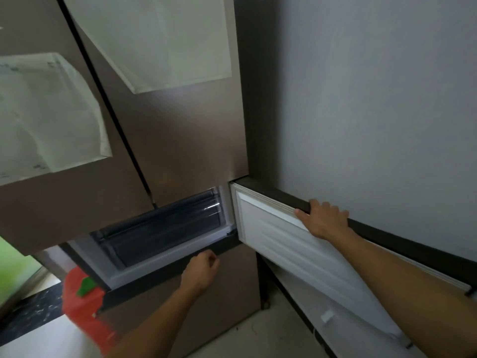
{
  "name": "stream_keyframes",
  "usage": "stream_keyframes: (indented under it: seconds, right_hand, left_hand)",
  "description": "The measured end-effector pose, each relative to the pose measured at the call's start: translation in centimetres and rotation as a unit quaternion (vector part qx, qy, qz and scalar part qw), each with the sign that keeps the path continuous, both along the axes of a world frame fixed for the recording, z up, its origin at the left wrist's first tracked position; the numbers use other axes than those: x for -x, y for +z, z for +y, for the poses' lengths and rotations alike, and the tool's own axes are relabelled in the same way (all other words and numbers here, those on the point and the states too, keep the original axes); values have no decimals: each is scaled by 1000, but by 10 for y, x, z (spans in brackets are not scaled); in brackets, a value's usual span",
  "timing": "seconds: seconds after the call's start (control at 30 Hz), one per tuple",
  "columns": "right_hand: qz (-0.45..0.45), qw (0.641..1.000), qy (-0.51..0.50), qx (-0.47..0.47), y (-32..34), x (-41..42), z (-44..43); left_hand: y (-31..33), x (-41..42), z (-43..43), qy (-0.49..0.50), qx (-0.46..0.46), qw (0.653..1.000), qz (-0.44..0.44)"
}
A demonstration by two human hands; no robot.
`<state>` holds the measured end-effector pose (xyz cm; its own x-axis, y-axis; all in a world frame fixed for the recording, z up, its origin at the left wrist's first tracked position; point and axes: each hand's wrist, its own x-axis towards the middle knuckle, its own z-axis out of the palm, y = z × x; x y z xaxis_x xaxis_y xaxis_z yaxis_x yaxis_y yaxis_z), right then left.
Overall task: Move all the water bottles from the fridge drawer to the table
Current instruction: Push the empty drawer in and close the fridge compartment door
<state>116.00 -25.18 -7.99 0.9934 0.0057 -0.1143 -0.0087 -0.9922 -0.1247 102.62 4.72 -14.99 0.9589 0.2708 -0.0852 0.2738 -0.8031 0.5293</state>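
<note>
Fridge drawer (165, 228) exposed; right hand (322, 218) grips the open door (296, 241), left hand (200, 271) loosely curled, holding nothing

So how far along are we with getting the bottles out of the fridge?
Barely started. Done: the fridge compartment door is swung open, with the right hand gripping its top edge. In hand: the left hand is curled at the front rim of the dark drawer, holding nothing. Left: everything else. No water bottle is visible in the drawer from this angle, and the table is out of view.
</note>
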Motion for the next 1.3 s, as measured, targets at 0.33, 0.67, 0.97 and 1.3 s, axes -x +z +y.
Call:
stream_keyframes:
  seconds: [0.33, 0.67, 0.97, 1.3]
  right_hand:
    - [17, 999, 11, -44, 5, 77, 45]
    - [17, 977, 136, -161, -7, 200, 145]
    - [3, 934, 332, -131, -20, 248, 236]
    - [-37, 893, 445, -52, -34, 218, 321]
  left_hand:
    - [3, 115, 20, -20, -2, 1000, 22]
    - [13, 253, 40, 45, 131, 990, -34]
    - [54, 308, 92, 198, 364, 907, -78]
    - [56, 263, 166, 302, 343, 877, -147]
